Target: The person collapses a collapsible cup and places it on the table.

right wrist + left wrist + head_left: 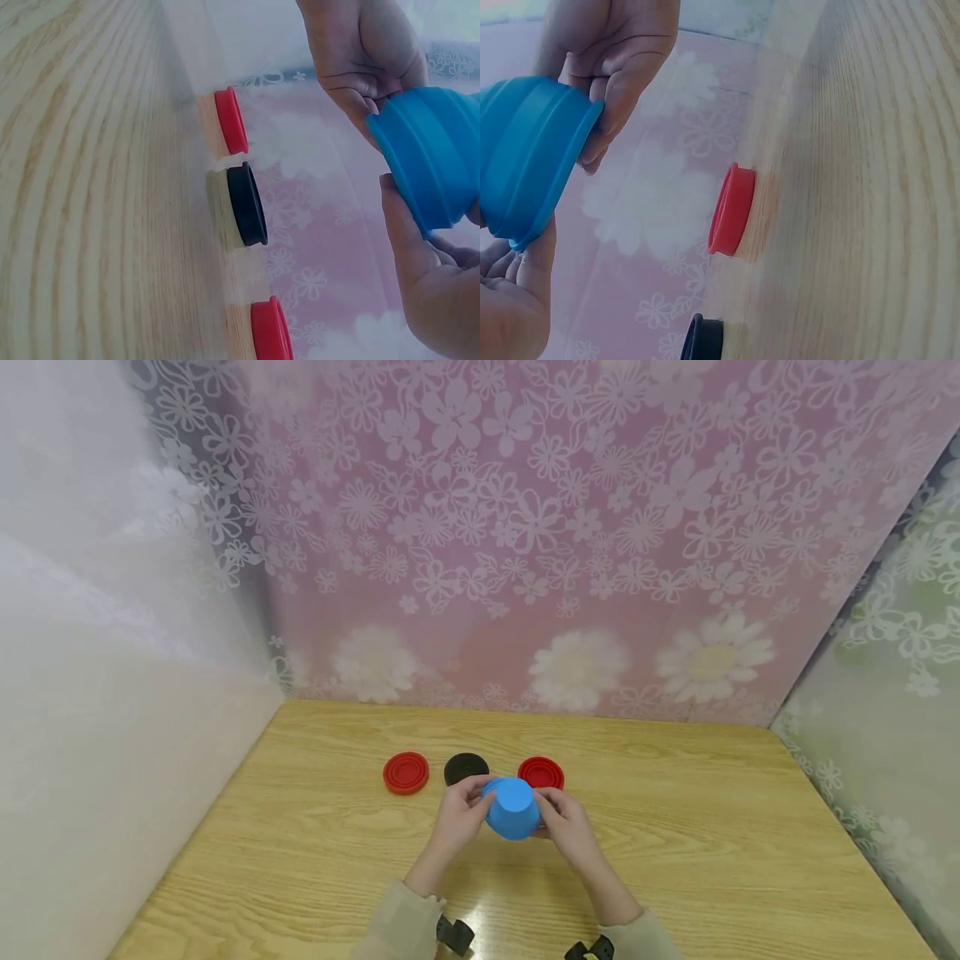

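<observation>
A blue collapsible cup (513, 808), expanded into ridged steps, is held above the table between both hands, its flat base turned toward the head camera. My left hand (459, 811) grips its left side near the wide rim, thumb on the outer wall. On the opposite side my right hand (567, 823) pinches the rim between thumb and fingers. Both wrist views show the cup tilted, its ridged wall in sight; the inside is hidden. Just beyond the hands lie a black collapsed cup (466, 767) and a red collapsed cup (542, 773).
Another red collapsed cup (406, 773) lies at the left end of the row. All three rest flat on the wood-grain table (675, 827). Flowered panels stand behind the table (525, 543) and along its left and right edges.
</observation>
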The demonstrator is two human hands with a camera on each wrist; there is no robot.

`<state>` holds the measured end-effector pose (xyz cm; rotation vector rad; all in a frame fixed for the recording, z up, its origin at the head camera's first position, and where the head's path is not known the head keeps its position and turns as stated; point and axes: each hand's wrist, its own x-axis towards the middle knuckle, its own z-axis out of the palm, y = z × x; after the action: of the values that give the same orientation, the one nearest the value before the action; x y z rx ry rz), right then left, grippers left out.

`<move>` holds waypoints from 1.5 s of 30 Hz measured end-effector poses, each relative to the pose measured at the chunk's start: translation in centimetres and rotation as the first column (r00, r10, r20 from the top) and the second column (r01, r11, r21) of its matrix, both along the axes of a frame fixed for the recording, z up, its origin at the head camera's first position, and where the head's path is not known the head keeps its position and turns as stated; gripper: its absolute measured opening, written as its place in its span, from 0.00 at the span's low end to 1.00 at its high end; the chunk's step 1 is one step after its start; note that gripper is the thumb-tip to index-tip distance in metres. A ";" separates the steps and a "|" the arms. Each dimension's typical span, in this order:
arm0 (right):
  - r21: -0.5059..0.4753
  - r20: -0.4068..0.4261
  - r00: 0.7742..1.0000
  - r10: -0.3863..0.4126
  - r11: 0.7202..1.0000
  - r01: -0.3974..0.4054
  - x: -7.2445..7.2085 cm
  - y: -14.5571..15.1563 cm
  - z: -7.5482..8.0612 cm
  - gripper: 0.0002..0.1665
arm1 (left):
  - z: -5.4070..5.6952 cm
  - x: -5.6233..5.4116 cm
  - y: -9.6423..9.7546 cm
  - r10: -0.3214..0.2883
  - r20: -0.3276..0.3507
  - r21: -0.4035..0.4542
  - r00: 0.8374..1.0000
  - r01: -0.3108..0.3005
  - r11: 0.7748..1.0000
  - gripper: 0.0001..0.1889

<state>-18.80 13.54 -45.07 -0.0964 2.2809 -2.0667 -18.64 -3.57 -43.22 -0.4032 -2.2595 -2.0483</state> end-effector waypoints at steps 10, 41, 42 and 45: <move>-0.178 0.010 0.989 0.149 0.973 -0.145 0.3 0.8 -0.1 0.25 | 0.2 0.2 0.1 0.086 0.005 0.011 0.996 -0.086 0.996 0.13; 0.388 -0.316 0.944 0.099 0.921 0.033 -0.4 0.5 -0.4 0.13 | -0.3 0.2 -0.1 -0.120 0.150 0.066 0.981 0.111 0.992 0.12; 0.397 -0.314 0.944 0.104 0.917 0.032 -0.4 0.4 -0.5 0.13 | -0.3 0.1 -0.1 -0.130 0.149 0.062 0.980 0.122 0.991 0.12; 0.409 -0.311 0.944 0.111 0.912 0.027 -0.5 0.4 -0.5 0.13 | -0.4 0.0 -0.2 -0.154 0.144 0.048 0.978 0.148 0.988 0.11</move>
<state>-19.27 13.92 -45.55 -0.4981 2.8250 -1.6021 -18.61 -3.78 -43.61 -0.4485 -2.3352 -2.2614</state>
